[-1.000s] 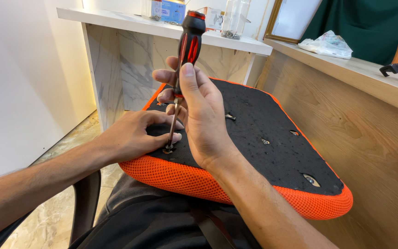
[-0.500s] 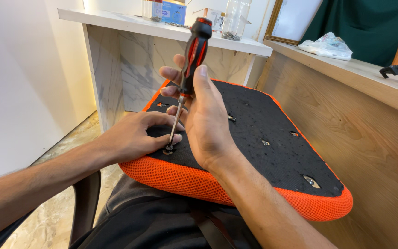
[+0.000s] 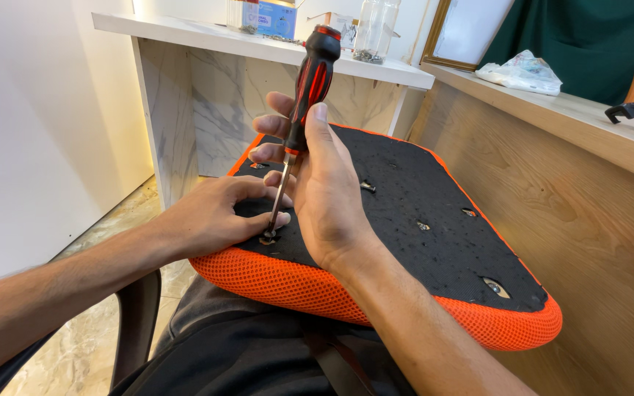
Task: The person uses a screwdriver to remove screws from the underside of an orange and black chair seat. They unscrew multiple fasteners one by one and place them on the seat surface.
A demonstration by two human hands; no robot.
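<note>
While gripped by right hand (image 3: pixel 328 194), red-black screwdriver (image 3: pixel 306 88); left hand (image 3: pixel 218 216) flat on orange seat (image 3: pixel 420 220).

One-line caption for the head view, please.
Right hand holds a screwdriver on a screw in an orange seat; left hand steadies it.

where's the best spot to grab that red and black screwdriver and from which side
Grip the thick red-and-black handle of the screwdriver, probably from the right side, as the right hand does now. The handle is the widest part and stands nearly upright, leaning slightly right, above the seat cushion. The thin shaft is crowded by the left hand at the tip.
</note>
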